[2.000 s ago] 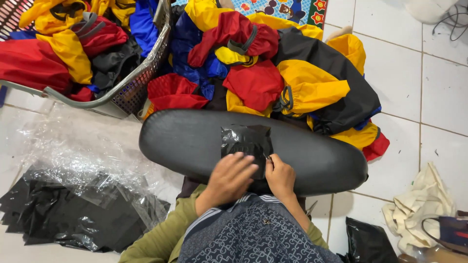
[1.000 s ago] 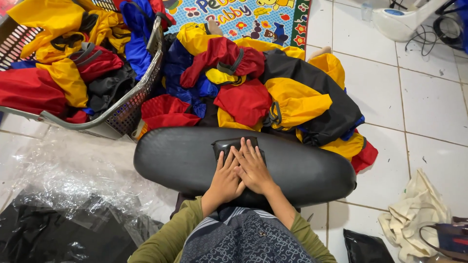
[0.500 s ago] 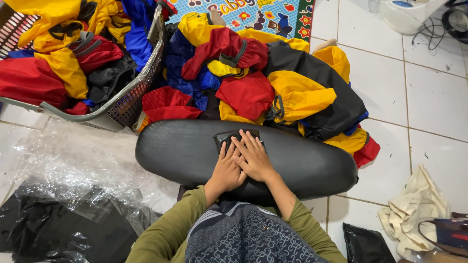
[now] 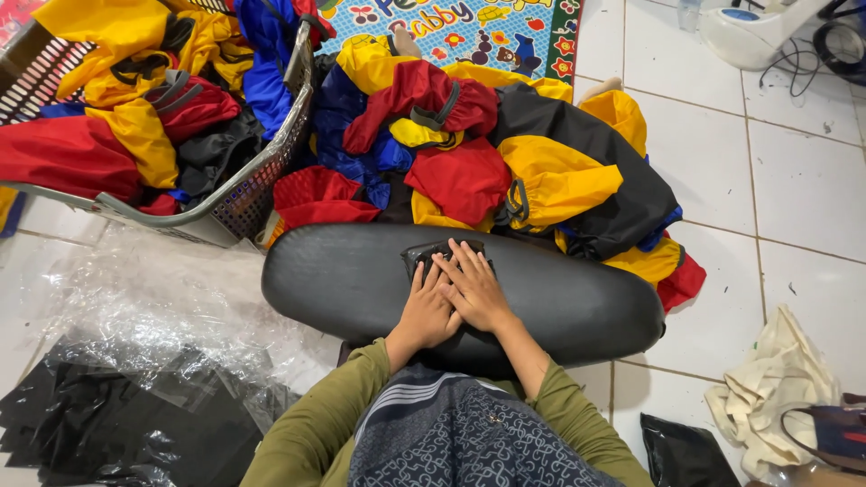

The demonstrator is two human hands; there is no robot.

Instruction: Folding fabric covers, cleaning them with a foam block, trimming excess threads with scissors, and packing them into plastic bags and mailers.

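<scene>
left hand (image 4: 424, 311), right hand (image 4: 476, 290), flat on folded black cloth (image 4: 424, 256)

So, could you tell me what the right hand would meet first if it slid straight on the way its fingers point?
Probably the heap of coloured cloth beyond the black cushion's far edge; the right hand already lies on the folded black piece.
</scene>
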